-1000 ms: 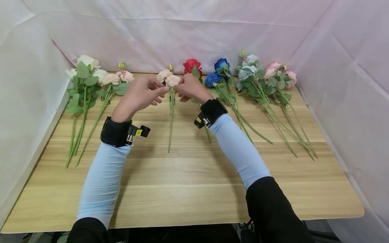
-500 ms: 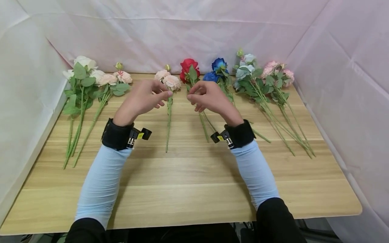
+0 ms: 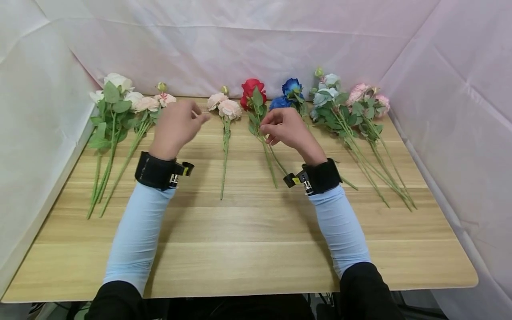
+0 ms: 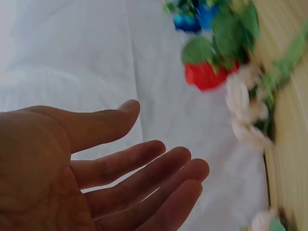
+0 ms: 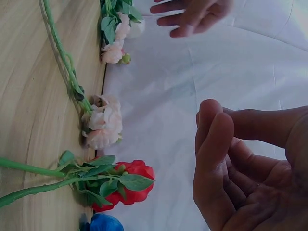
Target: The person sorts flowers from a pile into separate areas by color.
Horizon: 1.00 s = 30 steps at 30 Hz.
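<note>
Pale pink flower (image 3: 230, 109): lying on table (image 3: 248, 266), beside red rose (image 3: 253, 94). Left hand (image 3: 176, 129): empty, fingers relaxed. Right hand (image 3: 286, 129): empty, loosely curled, near rose.

Colour log — red and deep blue are standing out among pastels.
Red rose (image 3: 250, 86) is showing saturated crimson, blue flowers (image 3: 291, 86) a royal tone; centre flowers (image 3: 230, 109) are reading pale peach-pink, leftmost flowers (image 3: 118, 82) white, rightmost flowers (image 3: 358, 92) pink. Stems (image 3: 226, 155) and leaves (image 3: 111, 92) are showing green. Table (image 3: 248, 258) is carrying tan, streaked wood grain; backdrop (image 3: 240, 49) is reading whitish, faintly pink. Arm sleeves (image 3: 136, 235) are showing light blue — wrist straps (image 3: 152, 171) black.
</note>
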### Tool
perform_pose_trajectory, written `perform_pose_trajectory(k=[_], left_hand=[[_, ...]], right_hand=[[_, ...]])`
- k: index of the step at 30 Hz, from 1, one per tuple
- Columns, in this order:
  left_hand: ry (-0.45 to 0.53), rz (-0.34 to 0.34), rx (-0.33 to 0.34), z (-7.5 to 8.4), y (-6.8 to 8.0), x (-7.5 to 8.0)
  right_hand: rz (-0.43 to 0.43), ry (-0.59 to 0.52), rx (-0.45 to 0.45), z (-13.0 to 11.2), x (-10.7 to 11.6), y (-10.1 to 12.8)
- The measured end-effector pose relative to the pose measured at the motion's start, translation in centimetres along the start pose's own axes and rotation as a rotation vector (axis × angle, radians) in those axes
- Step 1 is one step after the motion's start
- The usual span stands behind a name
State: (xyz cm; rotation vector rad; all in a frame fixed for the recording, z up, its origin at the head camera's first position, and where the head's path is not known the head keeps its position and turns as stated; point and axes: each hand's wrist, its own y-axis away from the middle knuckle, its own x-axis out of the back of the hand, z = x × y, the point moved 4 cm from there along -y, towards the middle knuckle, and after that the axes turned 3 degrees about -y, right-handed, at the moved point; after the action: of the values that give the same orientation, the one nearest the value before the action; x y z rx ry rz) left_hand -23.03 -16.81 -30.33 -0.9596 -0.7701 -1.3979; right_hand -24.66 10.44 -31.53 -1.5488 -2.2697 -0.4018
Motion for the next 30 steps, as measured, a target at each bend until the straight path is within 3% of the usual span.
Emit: perform_pose_trajectory(k=[5, 7, 12, 16, 22, 30], left_hand=[[-0.101, 0.096, 0.146, -5.7, -0.4, 1.7], [-0.132, 0.105, 0.203, -8.4, -0.1, 2.3], [-0.174, 0.013, 0.342, -14.4, 0.9, 3.0], [-0.172, -0.051, 0.402, -17.7, 1.1, 1.8], [-0.170, -0.058, 0.456, -19.9, 0.7, -0.1], [-0.159, -0.019, 0.495, -19.6, 0.6, -0.2]], right_hand=[[0.004, 0.008, -0.010, 0.1, 0.1, 0.3], [0.000, 0.008, -0.003, 0.0, 0.1, 0.3], [-0.016, 0.009, 0.012, -0.2, -0.1, 0.1], [-0.014, 0.017, 0.009, -0.3, 0.0, 0.1], [-0.007, 0.020, -0.020, -0.1, 0.1, 0.1], [-0.002, 0.013, -0.023, 0.2, 0.1, 0.1]])
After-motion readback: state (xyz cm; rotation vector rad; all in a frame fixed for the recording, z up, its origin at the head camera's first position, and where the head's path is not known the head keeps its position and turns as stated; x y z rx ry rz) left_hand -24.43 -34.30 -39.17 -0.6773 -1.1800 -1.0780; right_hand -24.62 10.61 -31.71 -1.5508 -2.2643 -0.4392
